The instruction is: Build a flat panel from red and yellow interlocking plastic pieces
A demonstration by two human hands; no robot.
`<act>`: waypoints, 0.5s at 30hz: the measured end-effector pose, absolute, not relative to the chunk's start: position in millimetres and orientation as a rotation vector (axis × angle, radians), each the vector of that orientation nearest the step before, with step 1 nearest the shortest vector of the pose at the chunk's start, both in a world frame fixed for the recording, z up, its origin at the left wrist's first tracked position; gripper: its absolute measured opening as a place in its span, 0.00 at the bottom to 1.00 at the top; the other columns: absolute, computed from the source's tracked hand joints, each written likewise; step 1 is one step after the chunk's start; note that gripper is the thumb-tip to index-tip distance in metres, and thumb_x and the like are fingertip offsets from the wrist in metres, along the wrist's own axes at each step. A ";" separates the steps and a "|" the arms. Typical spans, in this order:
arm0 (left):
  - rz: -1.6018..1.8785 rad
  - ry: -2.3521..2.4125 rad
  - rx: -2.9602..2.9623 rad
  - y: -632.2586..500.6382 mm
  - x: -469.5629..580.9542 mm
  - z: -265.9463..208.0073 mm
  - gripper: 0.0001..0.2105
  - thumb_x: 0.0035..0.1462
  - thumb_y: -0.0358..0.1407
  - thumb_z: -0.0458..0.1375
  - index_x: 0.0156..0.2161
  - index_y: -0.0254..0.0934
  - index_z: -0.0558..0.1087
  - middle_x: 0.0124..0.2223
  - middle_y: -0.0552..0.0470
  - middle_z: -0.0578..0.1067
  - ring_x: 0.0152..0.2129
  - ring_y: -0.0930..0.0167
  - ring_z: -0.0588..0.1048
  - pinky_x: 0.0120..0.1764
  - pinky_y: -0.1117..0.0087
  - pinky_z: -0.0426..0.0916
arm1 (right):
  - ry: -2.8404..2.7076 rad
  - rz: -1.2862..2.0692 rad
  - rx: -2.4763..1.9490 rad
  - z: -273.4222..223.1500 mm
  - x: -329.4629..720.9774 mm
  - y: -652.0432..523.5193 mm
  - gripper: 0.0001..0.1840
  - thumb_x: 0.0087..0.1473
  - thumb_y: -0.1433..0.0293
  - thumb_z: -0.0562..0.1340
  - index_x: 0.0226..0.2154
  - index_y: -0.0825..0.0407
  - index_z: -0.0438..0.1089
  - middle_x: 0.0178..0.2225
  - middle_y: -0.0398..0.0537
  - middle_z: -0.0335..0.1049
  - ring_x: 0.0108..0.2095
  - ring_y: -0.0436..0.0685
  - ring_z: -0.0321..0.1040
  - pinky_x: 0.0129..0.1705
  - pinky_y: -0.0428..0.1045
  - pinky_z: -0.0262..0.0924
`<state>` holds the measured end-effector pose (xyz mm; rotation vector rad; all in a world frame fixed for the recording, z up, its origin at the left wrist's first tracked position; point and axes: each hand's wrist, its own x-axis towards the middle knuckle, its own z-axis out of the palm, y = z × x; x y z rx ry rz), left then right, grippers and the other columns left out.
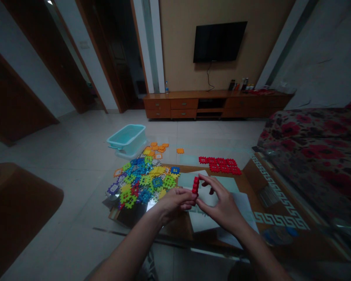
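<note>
Red interlocking plastic tiles (pixel 195 185), seen edge-on and apparently stacked, stand upright between my hands above the table. My left hand (pixel 178 201) is closed, pinching their lower end between thumb and fingers. On the other side, my right hand (pixel 224 203) curves around them, its thumb at the bottom and its index fingertip at the top edge. Its other fingers are bent and apart from the tiles. White paper sheets (pixel 203 222) lie beneath my hands. A pile of mixed-colour tiles (pixel 146 179) spreads to the left of my left hand.
Red tiles (pixel 222 165) lie in rows at the table's far right. Orange tiles (pixel 159 147) lie at the far side, with a single orange tile (pixel 180 151) apart. A turquoise plastic bin (pixel 127 138) stands at the far left. A flowered sofa (pixel 312 136) borders the right.
</note>
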<state>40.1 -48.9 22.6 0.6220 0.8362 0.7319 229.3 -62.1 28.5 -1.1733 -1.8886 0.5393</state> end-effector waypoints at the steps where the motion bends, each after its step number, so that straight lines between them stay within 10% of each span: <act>1: 0.721 0.836 0.623 -49.2 40.2 22.8 0.15 0.36 0.36 0.75 0.30 0.31 0.78 0.26 0.54 0.75 0.24 0.79 0.71 0.30 0.77 0.59 | -1.893 0.519 -1.170 27.4 229.1 -61.8 0.29 0.52 0.69 0.64 0.57 0.47 0.63 0.51 0.53 0.69 0.47 0.61 0.68 0.44 0.54 0.67; 15: 0.626 0.917 0.732 -51.3 38.2 23.3 0.18 0.34 0.40 0.75 0.29 0.30 0.79 0.27 0.51 0.76 0.26 0.77 0.71 0.32 0.75 0.61 | -1.951 0.425 -1.150 23.6 231.8 -60.9 0.25 0.50 0.70 0.65 0.52 0.48 0.67 0.49 0.53 0.71 0.49 0.63 0.68 0.51 0.59 0.66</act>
